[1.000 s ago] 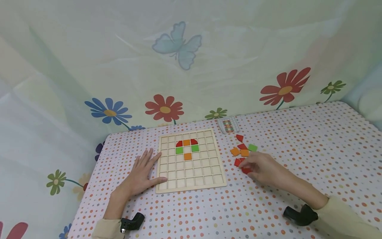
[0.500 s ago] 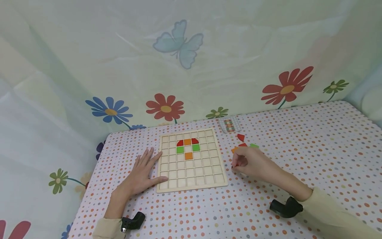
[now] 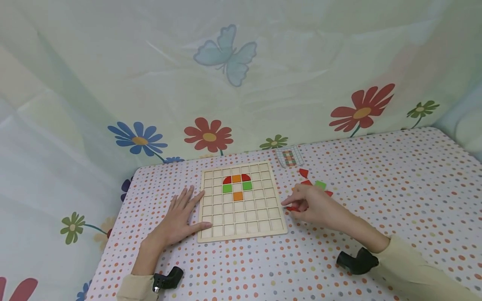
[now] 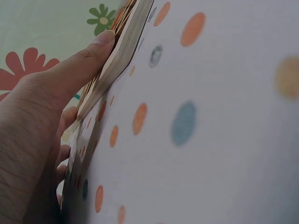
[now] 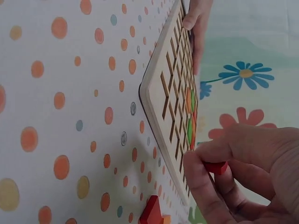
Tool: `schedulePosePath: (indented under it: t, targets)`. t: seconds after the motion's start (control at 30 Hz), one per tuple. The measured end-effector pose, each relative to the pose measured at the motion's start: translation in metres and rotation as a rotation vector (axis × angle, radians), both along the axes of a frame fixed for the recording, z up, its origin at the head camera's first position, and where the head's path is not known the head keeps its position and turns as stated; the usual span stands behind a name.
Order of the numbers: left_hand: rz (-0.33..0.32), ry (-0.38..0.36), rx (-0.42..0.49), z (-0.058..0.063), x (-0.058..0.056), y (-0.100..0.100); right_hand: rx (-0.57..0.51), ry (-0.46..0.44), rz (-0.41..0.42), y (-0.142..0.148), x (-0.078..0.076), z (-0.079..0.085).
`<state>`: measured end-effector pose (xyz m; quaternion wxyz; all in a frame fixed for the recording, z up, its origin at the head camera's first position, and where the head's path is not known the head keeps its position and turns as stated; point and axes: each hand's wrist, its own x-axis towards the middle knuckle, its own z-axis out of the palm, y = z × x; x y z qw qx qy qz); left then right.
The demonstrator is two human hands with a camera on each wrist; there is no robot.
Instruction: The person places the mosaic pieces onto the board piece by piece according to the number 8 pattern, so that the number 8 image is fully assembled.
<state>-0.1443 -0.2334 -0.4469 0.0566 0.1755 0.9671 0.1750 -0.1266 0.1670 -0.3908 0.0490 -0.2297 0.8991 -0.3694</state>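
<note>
My left hand (image 3: 174, 221) rests at the left side of a wooden grid board (image 3: 244, 216), fingers straight, thumb and fingertips on its rim. In the left wrist view the thumb (image 4: 84, 60) lies on the board's edge. My right hand (image 3: 320, 207) pinches a small red tile (image 5: 216, 167) between thumb and fingers, just right of the board. The tile's full shape is partly hidden by the fingers. In the board's upper middle sit two red rounded tiles, two green squares and two orange squares (image 3: 238, 196), with a bare cell among them.
Beyond the right hand lie loose tiles: a red one (image 3: 303, 173), a green square (image 3: 320, 184) and others partly covered by the hand. A pattern card (image 3: 289, 157) lies at the back, right of the board. A flowered cloth (image 3: 301, 83) hangs behind the table.
My right hand has moved left from the loose tiles towards the board, with a red tile now pinched in its fingers. The left hand and board have stayed put.
</note>
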Motion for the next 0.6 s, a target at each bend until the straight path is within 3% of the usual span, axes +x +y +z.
schedulePosePath:
  t: [0.3, 0.6]
  targets:
    - [0.009, -0.004, 0.006, 0.001, 0.0, 0.001, -0.02, 0.008, 0.035, -0.002, -0.003, -0.003]
    - [0.002, 0.0, 0.012, -0.001, -0.001, -0.001, -0.156, 0.0, 0.0, -0.023, -0.026, -0.004]
